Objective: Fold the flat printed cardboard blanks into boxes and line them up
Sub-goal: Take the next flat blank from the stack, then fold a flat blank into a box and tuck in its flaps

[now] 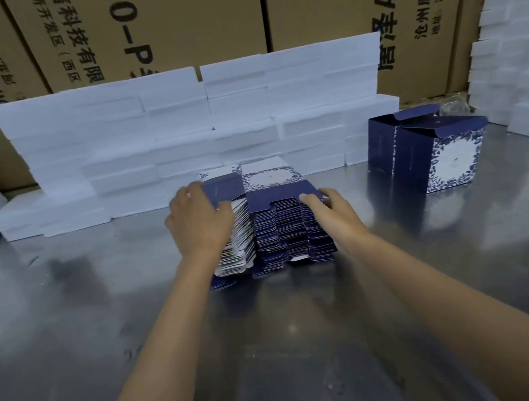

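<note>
Cardboard blanks (274,230), printed navy with a white leaf pattern, sit in a thick flat stack in the middle of the metal table (103,330), just in front of the person. The stack is not square: the lower sheets fan out towards the near edge, and a band of them on the left side shows pale undersides. The top blank (268,180) lies with its white framed panel facing up and its navy flaps towards the person.

The left hand (198,219) rests on the stack's left side, fingers curled over the top blank's navy flap at the far left corner (the fingertips are hidden behind the flap, so how firmly it grips cannot be told). The right hand (324,206) comes in from the right, thumb on top of the near right flap and fingers wrapped down the stack's right edge, pinching that flap.

Two folded boxes (429,153) stand upright side by side well to the right of the stack, their top flaps open; the nearer one shows the white leaf-bordered panel.

Behind the stack, a low wall of white foam blocks (195,124) runs across the table, with more white blocks piled at the right edge (521,55) and left edge. Brown shipping cartons (192,17) with black printed characters stand behind them.
</note>
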